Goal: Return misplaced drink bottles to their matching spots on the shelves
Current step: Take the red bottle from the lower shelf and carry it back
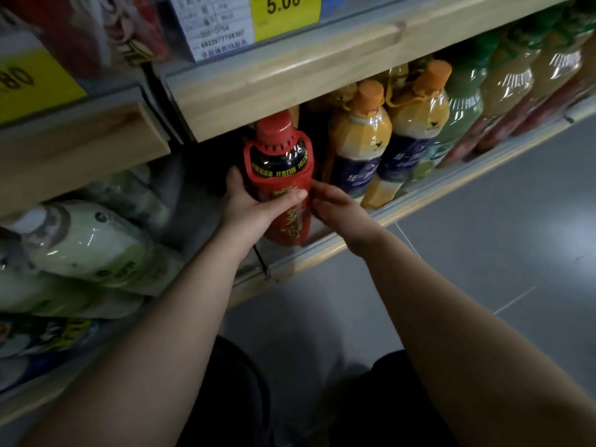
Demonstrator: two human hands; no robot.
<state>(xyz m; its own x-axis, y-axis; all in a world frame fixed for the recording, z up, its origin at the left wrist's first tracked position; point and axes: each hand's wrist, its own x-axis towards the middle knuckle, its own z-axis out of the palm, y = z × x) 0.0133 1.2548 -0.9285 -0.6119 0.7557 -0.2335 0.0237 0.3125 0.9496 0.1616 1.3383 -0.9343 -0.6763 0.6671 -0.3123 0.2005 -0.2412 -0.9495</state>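
Red bottle [280, 185] stands at the left end of the lower shelf [416, 196], long axis upright, cap tipped slightly back under the board above. My left hand [254, 204] wraps its waist, thumb across the glossy shrink label. Right hand [335, 204] touches its right flank, fingers loosely curled, gripping nothing. Orange-capped bottles [358, 140] just right: smooth faceted plastic.

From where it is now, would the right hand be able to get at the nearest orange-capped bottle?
Probably yes. The right hand rests against the red bottle, and the orange-capped bottle stands just beside it at the open shelf front, with nothing between them.
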